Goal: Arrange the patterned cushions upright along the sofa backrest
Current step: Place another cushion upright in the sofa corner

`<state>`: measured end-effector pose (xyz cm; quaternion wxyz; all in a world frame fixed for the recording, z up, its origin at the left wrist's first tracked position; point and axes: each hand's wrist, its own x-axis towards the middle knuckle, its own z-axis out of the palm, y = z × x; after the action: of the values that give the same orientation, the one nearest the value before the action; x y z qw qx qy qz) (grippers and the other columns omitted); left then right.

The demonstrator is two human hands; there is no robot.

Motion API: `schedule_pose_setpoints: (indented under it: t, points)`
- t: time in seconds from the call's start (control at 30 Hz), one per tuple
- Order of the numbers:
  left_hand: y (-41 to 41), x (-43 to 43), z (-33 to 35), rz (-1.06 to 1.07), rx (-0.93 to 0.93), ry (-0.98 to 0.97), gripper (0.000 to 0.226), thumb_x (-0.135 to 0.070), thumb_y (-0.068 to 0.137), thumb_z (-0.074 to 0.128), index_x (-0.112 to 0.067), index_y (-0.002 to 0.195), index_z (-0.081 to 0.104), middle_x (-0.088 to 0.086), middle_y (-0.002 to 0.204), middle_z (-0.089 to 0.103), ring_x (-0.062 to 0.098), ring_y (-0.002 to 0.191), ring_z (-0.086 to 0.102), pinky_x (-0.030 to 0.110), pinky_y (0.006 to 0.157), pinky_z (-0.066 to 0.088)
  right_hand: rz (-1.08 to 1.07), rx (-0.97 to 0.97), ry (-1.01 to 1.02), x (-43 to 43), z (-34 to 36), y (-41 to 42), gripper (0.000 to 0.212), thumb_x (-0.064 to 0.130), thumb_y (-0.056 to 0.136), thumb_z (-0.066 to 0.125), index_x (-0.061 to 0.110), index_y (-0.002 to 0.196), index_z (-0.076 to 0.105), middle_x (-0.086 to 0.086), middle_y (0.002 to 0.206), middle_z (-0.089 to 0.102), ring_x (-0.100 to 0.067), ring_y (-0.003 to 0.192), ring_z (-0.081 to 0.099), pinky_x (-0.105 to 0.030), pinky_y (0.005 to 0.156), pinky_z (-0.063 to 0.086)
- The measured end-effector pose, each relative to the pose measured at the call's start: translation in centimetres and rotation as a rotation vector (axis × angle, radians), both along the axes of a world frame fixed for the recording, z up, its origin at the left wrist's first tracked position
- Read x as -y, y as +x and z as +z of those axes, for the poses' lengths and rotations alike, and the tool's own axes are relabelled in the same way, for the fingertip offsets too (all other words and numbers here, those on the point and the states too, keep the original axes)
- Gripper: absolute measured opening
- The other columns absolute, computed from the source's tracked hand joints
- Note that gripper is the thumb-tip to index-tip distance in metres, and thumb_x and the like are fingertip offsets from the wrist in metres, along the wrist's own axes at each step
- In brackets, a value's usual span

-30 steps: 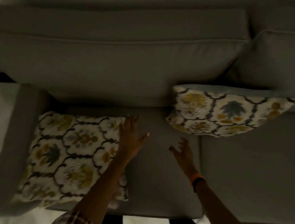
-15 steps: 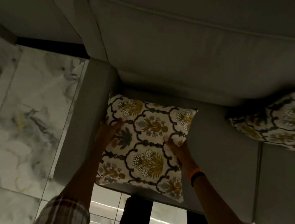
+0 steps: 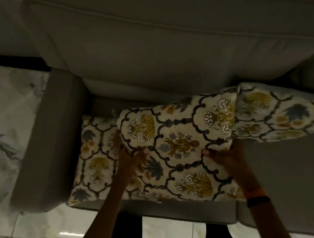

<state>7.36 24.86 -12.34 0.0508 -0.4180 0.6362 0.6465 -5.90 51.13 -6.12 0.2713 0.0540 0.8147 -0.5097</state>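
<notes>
Grey fabric sofa (image 3: 159, 60) | marble floor (image 3: 1, 120) | dim room | both hands' fingers (image 3: 144, 152) gripping patterned cushion (image 3: 178, 144)

Grey sofa (image 3: 159, 60) (on marble floor (image 3: 1, 120)); patterned cushion (image 3: 96, 159) flat on seat beside armrest (image 3: 52, 138), another (image 3: 285, 117) leaning against backrest.

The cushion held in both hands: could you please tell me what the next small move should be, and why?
Probably tip the held cushion upright against the backrest, beside the cushion already leaning there. The left hand and right hand grip it at a slant, off the seat, and another cushion lies flat beneath.
</notes>
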Motion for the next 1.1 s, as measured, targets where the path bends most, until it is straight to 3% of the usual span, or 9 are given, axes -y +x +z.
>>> schedule_pose_setpoints:
  t: [0.07, 0.13, 0.2, 0.43, 0.53, 0.6, 0.73, 0.93, 1.1]
  points:
    - [-0.9, -4.7, -0.2, -0.173, 0.015, -0.050, 0.079, -0.019, 0.071, 0.087, -0.034, 0.131, 0.036, 0.000, 0.130, 0.053, 0.009, 0.122, 0.056, 0.012, 0.092, 0.049, 0.157, -0.056, 0.100, -4.7, 1.8, -1.7, 0.068, 0.001, 0.068, 0.091, 0.010, 0.129, 0.064, -0.005, 0.111, 0.075, 0.010, 0.082, 0.071, -0.040, 0.085, 0.060]
    - [-3.1, -8.3, -0.6, -0.293, -0.078, -0.225, 0.133, -0.051, 0.049, 0.092, -0.031, 0.152, 0.010, 0.001, 0.160, 0.022, 0.016, 0.147, 0.025, 0.023, 0.113, 0.031, 0.376, -0.235, 0.266, -8.6, 3.2, -3.1, 0.072, 0.016, 0.071, 0.093, 0.013, 0.136, 0.062, -0.006, 0.115, 0.074, -0.004, 0.090, 0.069, -0.031, 0.085, 0.052]
    - [-5.4, -12.5, -1.6, -0.383, -0.154, -0.344, 0.148, -0.047, 0.038, 0.098, -0.030, 0.151, 0.004, -0.009, 0.161, 0.010, 0.008, 0.149, 0.013, 0.017, 0.119, 0.021, 0.583, -0.571, 0.401, -12.9, 4.3, -4.6, 0.063, 0.033, 0.074, 0.088, 0.015, 0.131, 0.068, -0.011, 0.118, 0.076, -0.023, 0.106, 0.071, -0.032, 0.092, 0.049]
    - [-12.9, -33.2, -4.8, -0.634, -0.136, -0.126, 0.120, -0.068, 0.050, 0.087, -0.003, 0.141, 0.043, 0.012, 0.143, 0.057, 0.013, 0.136, 0.049, 0.033, 0.115, 0.042, 0.658, -0.745, 0.562, -30.1, 5.5, -11.2, 0.044, 0.018, 0.071, 0.089, 0.022, 0.113, 0.075, -0.007, 0.091, 0.080, -0.029, 0.075, 0.077, -0.036, 0.062, 0.061]
    - [-17.9, -43.5, -4.4, -0.679, -0.163, -0.276, 0.095, -0.036, 0.055, 0.095, 0.005, 0.131, 0.054, 0.016, 0.133, 0.063, -0.001, 0.124, 0.048, -0.003, 0.102, 0.032, 0.595, -0.675, 0.651, -39.8, 4.3, -14.8, 0.049, 0.019, 0.078, 0.080, 0.026, 0.125, 0.069, -0.008, 0.091, 0.079, -0.032, 0.079, 0.074, -0.043, 0.070, 0.060]
    - [-20.9, -49.9, -4.5, -0.705, -0.209, -0.296, 0.094, -0.021, 0.054, 0.096, 0.006, 0.132, 0.052, 0.012, 0.135, 0.058, -0.001, 0.125, 0.044, -0.008, 0.100, 0.025, 0.543, -0.668, 0.670, -45.6, 3.8, -17.4, 0.046, 0.018, 0.081, 0.077, 0.025, 0.125, 0.068, -0.008, 0.094, 0.079, -0.032, 0.084, 0.074, -0.047, 0.078, 0.059]
    - [-27.9, -61.7, -4.6, -0.648, -0.194, -0.129, 0.126, -0.070, 0.047, 0.085, -0.007, 0.145, 0.036, 0.003, 0.146, 0.047, 0.012, 0.137, 0.042, 0.012, 0.113, 0.029, 0.456, -0.714, 0.701, -56.5, 3.5, -22.7, 0.037, 0.019, 0.088, 0.058, 0.023, 0.122, 0.071, -0.008, 0.105, 0.079, -0.031, 0.093, 0.074, -0.044, 0.089, 0.054]
    - [-37.9, -73.7, -7.1, -0.674, -0.302, -0.088, 0.129, -0.073, 0.047, 0.084, -0.016, 0.150, 0.031, 0.001, 0.156, 0.041, 0.015, 0.143, 0.038, 0.037, 0.123, 0.028, 0.441, -0.698, 0.841, -68.4, 2.9, -31.6, 0.050, 0.007, 0.085, 0.066, 0.025, 0.132, 0.064, -0.013, 0.104, 0.074, -0.035, 0.104, 0.068, -0.054, 0.111, 0.038]
    - [-43.2, -79.5, -9.9, -0.785, -0.258, -0.176, 0.092, -0.044, 0.059, 0.091, -0.016, 0.136, 0.050, 0.004, 0.144, 0.055, 0.018, 0.136, 0.048, 0.043, 0.119, 0.036, 0.273, -0.672, 0.807, -74.5, -0.2, -34.3, 0.092, 0.019, 0.076, 0.085, 0.027, 0.156, 0.039, -0.015, 0.161, 0.039, -0.038, 0.154, 0.024, -0.069, 0.122, 0.009]
